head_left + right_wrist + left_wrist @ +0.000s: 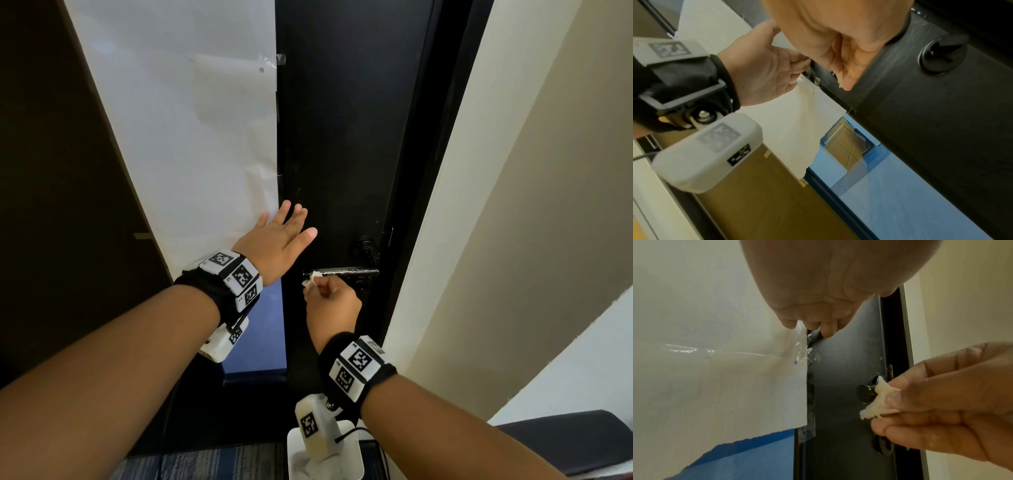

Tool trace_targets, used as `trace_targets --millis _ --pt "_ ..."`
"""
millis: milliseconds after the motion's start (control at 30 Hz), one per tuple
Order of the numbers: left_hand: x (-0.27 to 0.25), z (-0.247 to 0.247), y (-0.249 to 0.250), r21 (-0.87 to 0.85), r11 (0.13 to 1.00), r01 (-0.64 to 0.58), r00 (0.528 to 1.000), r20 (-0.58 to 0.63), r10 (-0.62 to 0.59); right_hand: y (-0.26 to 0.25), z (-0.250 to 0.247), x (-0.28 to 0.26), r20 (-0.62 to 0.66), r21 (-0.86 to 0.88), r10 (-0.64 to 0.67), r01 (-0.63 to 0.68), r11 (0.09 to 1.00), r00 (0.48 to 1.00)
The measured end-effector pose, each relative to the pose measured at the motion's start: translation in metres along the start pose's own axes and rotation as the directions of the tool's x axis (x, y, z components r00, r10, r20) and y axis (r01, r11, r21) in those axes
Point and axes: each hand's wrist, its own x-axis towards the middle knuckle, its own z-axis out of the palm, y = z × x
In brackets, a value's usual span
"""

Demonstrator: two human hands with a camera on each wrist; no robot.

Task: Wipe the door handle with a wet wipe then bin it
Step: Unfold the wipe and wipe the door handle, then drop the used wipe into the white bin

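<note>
A black lever door handle (pixel 346 272) sticks out of a black door (pixel 342 120), its round end (pixel 864 393) facing the left wrist view. My right hand (pixel 330 303) pinches a crumpled white wet wipe (pixel 310 281) (pixel 878 402) right at the handle's free left end. My left hand (pixel 279 240) lies flat with fingers straight against the door, at the seam with the white paper-covered panel (pixel 191 137), above and left of the handle. Only a sliver of the wipe (pixel 840 82) shows under the fingers in the right wrist view.
A white bin (pixel 325 455) lined with a bag stands on the carpet below my right wrist. A round lock plate (pixel 942 56) sits by the handle. A cream wall (pixel 513 205) closes the right side. Blue-tinted glass (pixel 263 329) shows under the paper.
</note>
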Motion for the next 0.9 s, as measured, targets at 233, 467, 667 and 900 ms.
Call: trace_targets --millis 233,467,667,900 --pt "0.008 0.005 -0.012 0.013 0.999 -0.031 1.0 -0.003 0.031 0.0 0.018 -0.011 0.063 -0.01 -0.062 0.063 0.998 0.996" --pt "0.005 0.006 -0.01 -0.03 0.999 -0.034 0.999 -0.03 0.033 0.01 0.017 -0.012 0.197 -0.045 -0.062 0.073 0.996 0.978" --pt "0.005 0.032 -0.028 -0.069 0.984 -0.166 0.969 -0.195 0.15 0.035 -0.005 -0.005 0.234 -0.134 0.033 -0.002 0.991 0.972" --pt "-0.013 0.07 -0.025 -0.072 0.988 -0.134 0.958 -0.266 0.111 0.046 -0.028 0.02 0.265 -0.394 0.011 0.098 0.914 0.964"
